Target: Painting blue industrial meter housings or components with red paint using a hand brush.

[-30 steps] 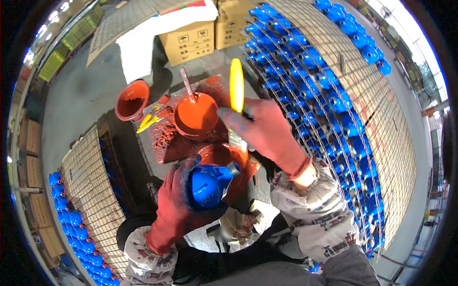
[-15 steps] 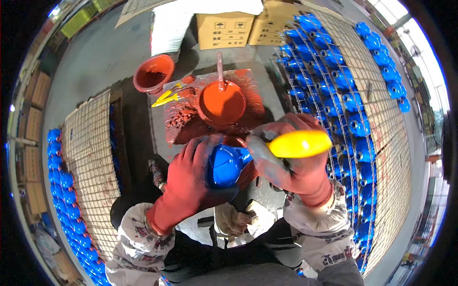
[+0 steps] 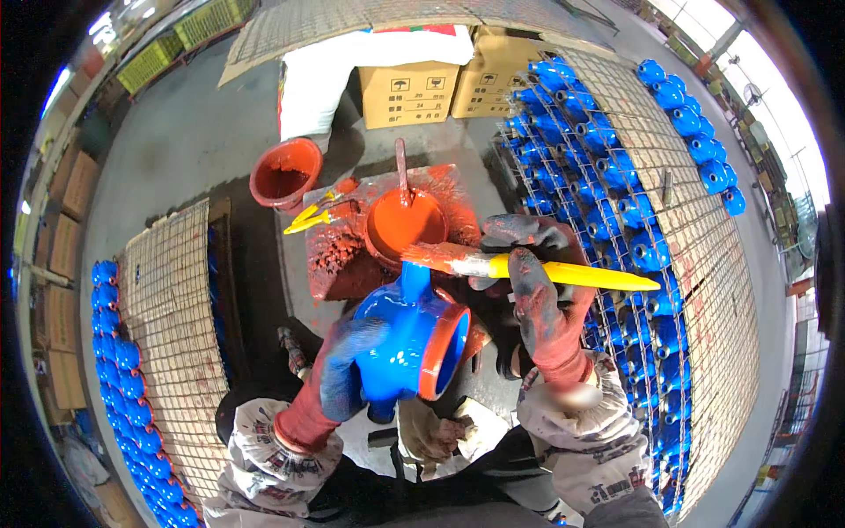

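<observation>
My left hand (image 3: 348, 365), in a red and dark rubber-coated glove, is closed around a blue metal casting (image 3: 392, 343) with a neck and a wide round opening. The rim of that opening is coated red-orange and faces right. In my right hand (image 3: 546, 299), gloved alike, a paintbrush (image 3: 581, 275) with a yellow handle is gripped near the bristles. Its red-coated bristles point left, at the top of the casting's neck. Just beyond stands a pot (image 3: 369, 231) of red-orange paint with a stick in it.
The pot rests on a paint-stained board (image 3: 465, 198). Left of it lie brushes with yellow handles (image 3: 308, 220), and a red bucket (image 3: 254, 185) stands farther off. Rows of blue castings (image 3: 651, 251) fill the rack at right. More castings (image 3: 128, 355) line the left. Cartons (image 3: 409, 101) stand ahead.
The casting has been turned so its red-rimmed opening shows on the right. The brush has swung round, with its bristles now at the neck's top and its handle pointing right.
</observation>
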Demonstrator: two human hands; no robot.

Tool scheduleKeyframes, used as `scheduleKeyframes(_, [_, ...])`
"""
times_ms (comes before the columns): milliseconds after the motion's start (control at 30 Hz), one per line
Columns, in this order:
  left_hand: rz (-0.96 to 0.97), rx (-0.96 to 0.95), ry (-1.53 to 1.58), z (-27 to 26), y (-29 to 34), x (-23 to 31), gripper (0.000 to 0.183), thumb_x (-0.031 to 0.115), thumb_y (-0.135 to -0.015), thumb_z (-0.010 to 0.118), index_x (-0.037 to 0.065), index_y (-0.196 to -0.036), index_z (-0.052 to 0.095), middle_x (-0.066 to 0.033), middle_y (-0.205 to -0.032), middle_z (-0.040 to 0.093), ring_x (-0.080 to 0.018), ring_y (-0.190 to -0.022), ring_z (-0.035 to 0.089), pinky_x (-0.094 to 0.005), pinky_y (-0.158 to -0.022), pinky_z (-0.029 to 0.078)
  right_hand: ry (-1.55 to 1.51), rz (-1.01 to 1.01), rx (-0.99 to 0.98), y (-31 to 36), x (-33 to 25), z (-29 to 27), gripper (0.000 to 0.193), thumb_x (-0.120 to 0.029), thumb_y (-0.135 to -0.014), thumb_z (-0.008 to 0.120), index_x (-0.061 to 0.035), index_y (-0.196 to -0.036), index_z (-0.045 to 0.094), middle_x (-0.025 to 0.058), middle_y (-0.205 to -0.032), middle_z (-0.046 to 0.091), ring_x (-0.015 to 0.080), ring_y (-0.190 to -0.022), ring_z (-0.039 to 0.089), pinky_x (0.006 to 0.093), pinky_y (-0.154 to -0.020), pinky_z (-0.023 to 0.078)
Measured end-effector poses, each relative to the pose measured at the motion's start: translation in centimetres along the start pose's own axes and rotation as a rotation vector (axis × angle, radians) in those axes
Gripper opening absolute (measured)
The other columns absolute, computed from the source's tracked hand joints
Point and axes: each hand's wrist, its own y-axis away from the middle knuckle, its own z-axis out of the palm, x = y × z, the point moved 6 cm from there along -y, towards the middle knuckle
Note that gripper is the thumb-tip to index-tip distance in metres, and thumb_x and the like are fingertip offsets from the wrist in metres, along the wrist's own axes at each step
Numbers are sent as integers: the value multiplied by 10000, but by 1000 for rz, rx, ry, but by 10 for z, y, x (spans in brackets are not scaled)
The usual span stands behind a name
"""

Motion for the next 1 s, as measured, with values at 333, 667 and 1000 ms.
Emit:
scheduleKeyframes(333, [-228, -437, 434, 14, 7, -25, 882, 703, -918, 397, 42, -1498, 332, -339, -1192, 553, -474, -745, 626, -454, -547, 531, -171, 136, 49, 4, 20, -1, 312, -102, -966, 611, 16, -1214, 464, 213, -1233, 594, 223, -967, 664, 297, -774, 565])
scheduleKeyframes(667, [-101, -435, 717, 22, 1, -10, 941, 753, -861, 447, 39, -1468, 368, -222, -915, 593, -269, -630, 551, -342, -486, 453, 127, 80, 139, 6, 37, -13, 232, -86, -1001, 517, 20, -1206, 526, 160, -1096, 657, 159, -937, 649, 267, -742, 537])
scheduleKeyframes(1000, [419, 87, 174, -14, 13, 69, 1135, 892, -774, 407, 51, -1522, 259, -284, -1547, 241, -535, -1328, 377, -657, -965, 461, 32, 105, 171, -21, 23, -32, 346, -207, -1016, 501, 22, -1271, 553, 117, -1040, 675, 176, -851, 676, 250, -727, 543])
